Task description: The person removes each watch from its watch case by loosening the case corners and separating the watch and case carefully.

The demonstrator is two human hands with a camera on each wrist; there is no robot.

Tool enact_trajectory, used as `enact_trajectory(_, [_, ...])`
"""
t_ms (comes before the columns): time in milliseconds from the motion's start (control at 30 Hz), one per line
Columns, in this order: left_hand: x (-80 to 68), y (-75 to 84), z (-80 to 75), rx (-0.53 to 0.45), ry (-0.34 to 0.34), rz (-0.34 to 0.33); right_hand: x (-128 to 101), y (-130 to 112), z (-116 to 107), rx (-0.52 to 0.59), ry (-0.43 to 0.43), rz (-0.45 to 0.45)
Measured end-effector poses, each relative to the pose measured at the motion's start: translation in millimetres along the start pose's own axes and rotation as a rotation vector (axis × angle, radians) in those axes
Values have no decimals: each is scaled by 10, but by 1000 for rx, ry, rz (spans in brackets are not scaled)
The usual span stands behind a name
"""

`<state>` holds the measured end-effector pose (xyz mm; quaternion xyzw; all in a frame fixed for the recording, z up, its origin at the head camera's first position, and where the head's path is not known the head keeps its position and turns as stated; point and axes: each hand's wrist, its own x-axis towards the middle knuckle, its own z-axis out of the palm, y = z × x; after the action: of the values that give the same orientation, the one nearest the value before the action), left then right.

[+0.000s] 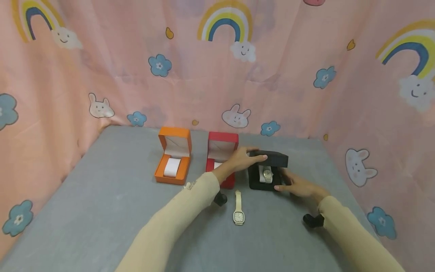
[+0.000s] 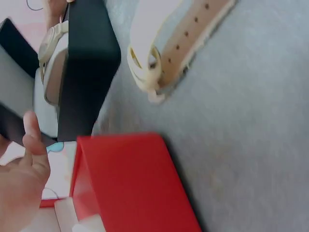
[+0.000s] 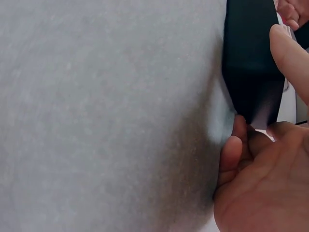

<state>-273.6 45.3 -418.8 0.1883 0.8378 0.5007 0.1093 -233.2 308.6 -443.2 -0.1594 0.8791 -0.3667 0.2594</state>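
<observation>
A black watch box [image 1: 261,186] stands on the right of the table, its lid [image 1: 276,159] tilted partway down over the base. Inside it, a light-strapped watch [image 1: 267,175] sits round a white cushion. My left hand [image 1: 242,159] holds the lid at its left end, thumb on the front face; the other fingers are partly hidden behind it. At the base's right front corner, my right hand [image 1: 299,186] grips the box, and the right wrist view shows the thumb [image 3: 292,55] over its upper edge. A second watch [image 1: 239,217] with a cream strap lies on the table below my left wrist.
Left of the black box stands an open red watch box [image 1: 222,136], partly covered by my left forearm. Farther left is an open orange watch box [image 1: 175,132] with a white cushion [image 1: 171,167]. A pink patterned curtain [image 1: 190,94] rises behind the grey table [image 1: 112,196].
</observation>
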Motion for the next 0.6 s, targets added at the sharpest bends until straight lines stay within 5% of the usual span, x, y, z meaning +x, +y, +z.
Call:
enact_trajectory(300, [124,83,124,-161,222,-113,28,-22,18,-9,15,-2])
enact_trajectory(600, [129,62,101,-294,116,-146,42,6,5,-9,15,21])
